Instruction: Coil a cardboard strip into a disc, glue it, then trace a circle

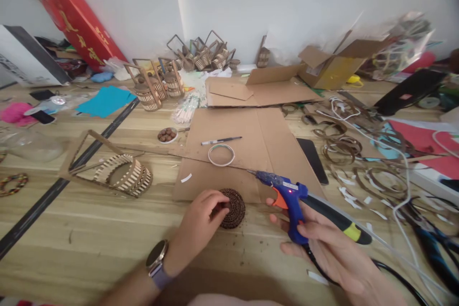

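Observation:
My left hand [204, 217], with a watch on its wrist, has thumb and fingers curled together at the left edge of a dark brown coiled disc [234, 208] lying on the table. Its fingertips cover part of the coil. My right hand [322, 244] holds a blue hot glue gun [292, 201] by the handle, palm turned up. The gun's nozzle points left, over the cardboard, and a red light glows on its side. Its orange trigger [278, 199] sticks out in front of my fingers. Dark crumbs lie around the disc.
A cardboard sheet [229, 124] carries a tape ring [221, 155] and a pen [221, 141]. At left stands a slatted basket [124, 174] with a tall handle. A bowl of nuts [167, 135] sits behind. Brown strip coils [340, 148] and a white cable [407, 181] crowd the right.

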Motion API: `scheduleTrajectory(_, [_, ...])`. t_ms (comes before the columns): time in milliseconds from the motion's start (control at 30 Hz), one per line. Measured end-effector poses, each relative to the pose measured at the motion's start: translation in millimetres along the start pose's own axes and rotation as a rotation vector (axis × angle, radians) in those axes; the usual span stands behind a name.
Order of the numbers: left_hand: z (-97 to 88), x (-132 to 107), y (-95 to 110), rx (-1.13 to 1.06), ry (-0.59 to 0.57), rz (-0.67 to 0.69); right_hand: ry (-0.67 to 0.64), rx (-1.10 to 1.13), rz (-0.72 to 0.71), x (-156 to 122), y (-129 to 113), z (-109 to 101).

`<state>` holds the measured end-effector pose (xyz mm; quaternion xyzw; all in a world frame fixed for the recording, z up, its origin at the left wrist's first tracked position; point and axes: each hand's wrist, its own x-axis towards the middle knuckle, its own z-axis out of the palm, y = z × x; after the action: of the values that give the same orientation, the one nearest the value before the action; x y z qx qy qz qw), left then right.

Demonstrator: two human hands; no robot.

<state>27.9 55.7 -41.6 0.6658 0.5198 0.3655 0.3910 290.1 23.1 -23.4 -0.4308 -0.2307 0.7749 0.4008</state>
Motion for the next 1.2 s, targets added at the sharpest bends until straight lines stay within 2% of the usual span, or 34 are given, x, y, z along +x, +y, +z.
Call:
scheduleTrajectory(133, [6.3,0.5,-8.4,0.105,-0.018,0.138,0.023,-0.019,-0.089,-2.9,0.5,0.8])
scheduleTrajectory(300, [11.9,0.1,-13.1,0.170,-0.029,0.235,0.044,-0.015,-0.129,-3.0,3.5,7.2])
scheduleTrajectory(500, [16.0,0.1,-18.1,0.184,-0.037,0.253,0.038,-0.075,-0.143,-4.8,7.9,6.1])
scheduleTrajectory(967, [17.7,-1.6,-23.7,0.177,-0.041,0.297,0.020,-0.047,-0.148,-8.2,6.4,10.5])
scheduleTrajectory(1100, [18.7,-0.4,-25.6,0.177,-0.029,0.320,0.048,-0.038,-0.167,-7.0,4.6,8.2])
scheduleTrajectory(1200, [20.3,0.5,-28.2,0.200,-0.023,0.335,0.138,-0.052,-0.214,-9.5,-4.6,6.8])
